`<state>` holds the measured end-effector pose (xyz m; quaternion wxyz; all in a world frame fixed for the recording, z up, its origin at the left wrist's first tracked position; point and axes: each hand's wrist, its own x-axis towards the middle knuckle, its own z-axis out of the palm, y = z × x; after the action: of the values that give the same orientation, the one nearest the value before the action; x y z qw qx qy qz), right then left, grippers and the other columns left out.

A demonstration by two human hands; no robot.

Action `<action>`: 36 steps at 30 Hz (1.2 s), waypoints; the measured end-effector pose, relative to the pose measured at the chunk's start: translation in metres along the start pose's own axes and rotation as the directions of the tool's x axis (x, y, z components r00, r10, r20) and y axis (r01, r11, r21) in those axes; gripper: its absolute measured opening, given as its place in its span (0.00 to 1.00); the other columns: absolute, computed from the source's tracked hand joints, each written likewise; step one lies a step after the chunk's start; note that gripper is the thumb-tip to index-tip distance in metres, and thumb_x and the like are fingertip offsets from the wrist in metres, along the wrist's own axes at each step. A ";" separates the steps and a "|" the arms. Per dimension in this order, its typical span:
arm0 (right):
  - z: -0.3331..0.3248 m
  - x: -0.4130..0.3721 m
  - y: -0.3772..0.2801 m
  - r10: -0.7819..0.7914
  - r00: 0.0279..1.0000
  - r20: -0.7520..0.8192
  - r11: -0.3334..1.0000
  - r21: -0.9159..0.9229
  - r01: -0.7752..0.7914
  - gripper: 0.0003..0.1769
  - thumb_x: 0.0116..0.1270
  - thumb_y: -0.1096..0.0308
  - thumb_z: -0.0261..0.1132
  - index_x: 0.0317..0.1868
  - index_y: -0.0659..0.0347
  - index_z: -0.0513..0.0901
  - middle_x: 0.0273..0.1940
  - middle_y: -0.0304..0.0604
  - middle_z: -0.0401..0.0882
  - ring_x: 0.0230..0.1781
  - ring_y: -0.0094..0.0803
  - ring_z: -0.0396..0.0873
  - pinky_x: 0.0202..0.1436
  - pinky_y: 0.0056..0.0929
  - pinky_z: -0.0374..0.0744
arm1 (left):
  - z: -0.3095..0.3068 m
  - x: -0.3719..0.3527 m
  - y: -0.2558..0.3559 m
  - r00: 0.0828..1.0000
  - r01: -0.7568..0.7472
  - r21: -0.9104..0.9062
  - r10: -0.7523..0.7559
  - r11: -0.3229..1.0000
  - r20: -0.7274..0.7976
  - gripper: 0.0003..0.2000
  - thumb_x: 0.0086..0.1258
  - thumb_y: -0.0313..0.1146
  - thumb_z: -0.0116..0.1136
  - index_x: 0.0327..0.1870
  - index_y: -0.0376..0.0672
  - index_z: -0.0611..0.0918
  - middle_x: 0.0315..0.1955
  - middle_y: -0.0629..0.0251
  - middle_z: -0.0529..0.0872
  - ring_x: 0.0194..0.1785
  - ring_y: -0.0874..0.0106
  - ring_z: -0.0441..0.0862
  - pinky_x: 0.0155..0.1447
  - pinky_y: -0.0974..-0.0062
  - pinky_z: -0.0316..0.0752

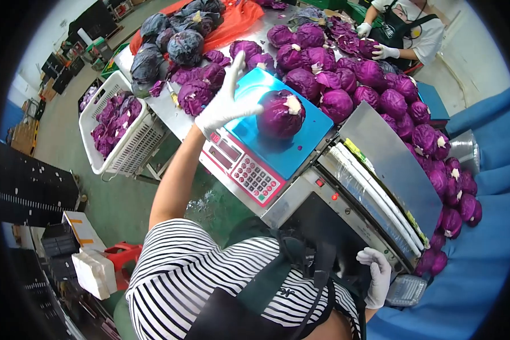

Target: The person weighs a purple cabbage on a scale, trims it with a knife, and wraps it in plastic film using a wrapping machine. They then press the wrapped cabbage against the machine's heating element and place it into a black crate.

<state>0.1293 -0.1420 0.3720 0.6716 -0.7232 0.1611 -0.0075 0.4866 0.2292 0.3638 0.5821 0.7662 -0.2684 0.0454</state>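
Observation:
A red cabbage (280, 115) with a pale cut stem sits on the blue pan (314, 122) of a digital scale (243, 167). My left hand (228, 102), in a white glove, is over the pan's left side. Its fingers are spread, the thumb tip close to the cabbage, and nothing is in its grasp. Down at the lower right, my gloved right hand (378, 276) is loosely curved with its fingers apart, holding nothing. It is beside the front end of a metal wrapping machine (345, 212), which carries a roll of clear film (368, 190).
Red cabbages (368, 73) are heaped behind the scale and along the machine's far side. Darker cabbages (184, 48) lie on red cloth. A white crate (90, 136) of purple leaves stands left. Across the table, a gloved co-worker (419, 34) handles a cabbage. Clear trays (405, 290) lie lower right.

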 end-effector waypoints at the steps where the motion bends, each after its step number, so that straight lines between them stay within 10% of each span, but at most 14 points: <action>1: 0.001 0.000 -0.001 0.006 1.000 -0.015 1.000 0.000 -0.006 0.34 0.61 0.47 0.67 0.53 0.72 0.77 0.43 0.48 0.82 0.45 0.33 0.80 0.54 0.30 0.74 | -0.007 0.004 0.009 1.000 -0.011 0.034 0.012 0.999 -0.016 0.61 0.45 0.56 0.74 0.76 0.52 0.41 0.73 0.49 0.49 0.76 0.53 0.47 0.75 0.55 0.46; 12: 0.003 0.005 0.000 0.053 0.998 -0.013 0.998 -0.035 -0.054 0.33 0.62 0.48 0.66 0.53 0.71 0.76 0.44 0.47 0.82 0.46 0.33 0.80 0.54 0.30 0.74 | 0.043 0.021 0.002 0.946 0.059 0.293 -0.147 0.954 0.289 0.56 0.47 0.47 0.76 0.75 0.44 0.49 0.71 0.49 0.56 0.74 0.58 0.54 0.75 0.65 0.49; 16: -0.007 0.004 0.008 0.057 0.998 0.018 0.998 -0.024 -0.057 0.26 0.64 0.58 0.64 0.55 0.71 0.76 0.45 0.49 0.82 0.47 0.33 0.80 0.56 0.29 0.74 | 0.071 0.022 -0.013 0.984 -0.143 0.362 0.095 0.921 0.147 0.46 0.48 0.52 0.71 0.69 0.46 0.63 0.56 0.46 0.75 0.59 0.57 0.75 0.62 0.63 0.69; 24: -0.021 -0.006 0.011 0.078 0.997 0.022 0.997 -0.022 -0.078 0.22 0.66 0.60 0.62 0.55 0.65 0.77 0.46 0.45 0.82 0.49 0.30 0.80 0.55 0.27 0.74 | 0.106 0.053 0.042 0.996 0.002 -0.277 0.022 0.961 0.082 0.44 0.47 0.33 0.74 0.68 0.42 0.63 0.59 0.58 0.72 0.62 0.65 0.71 0.68 0.67 0.65; 30: -0.022 -0.006 0.016 0.033 0.999 -0.005 0.999 -0.007 -0.033 0.19 0.67 0.64 0.61 0.56 0.64 0.77 0.46 0.44 0.83 0.48 0.29 0.80 0.55 0.27 0.74 | 0.199 0.094 0.094 0.886 -0.328 -0.186 0.370 0.926 0.281 0.45 0.45 0.36 0.74 0.68 0.42 0.63 0.61 0.55 0.69 0.64 0.64 0.70 0.68 0.67 0.65; 36: -0.032 -0.013 0.009 -0.093 0.986 -0.136 0.994 -0.076 0.083 0.19 0.67 0.63 0.62 0.54 0.64 0.78 0.44 0.44 0.83 0.46 0.28 0.80 0.53 0.27 0.75 | 0.313 0.073 0.103 0.772 -0.117 -0.365 0.316 0.924 0.552 0.45 0.48 0.33 0.75 0.70 0.46 0.62 0.63 0.58 0.68 0.64 0.66 0.69 0.68 0.68 0.66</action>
<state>0.1074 -0.1705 0.3696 0.6321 -0.7503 0.1755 -0.0818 0.4246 -0.1020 0.3811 0.5700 0.6031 -0.5299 -0.1749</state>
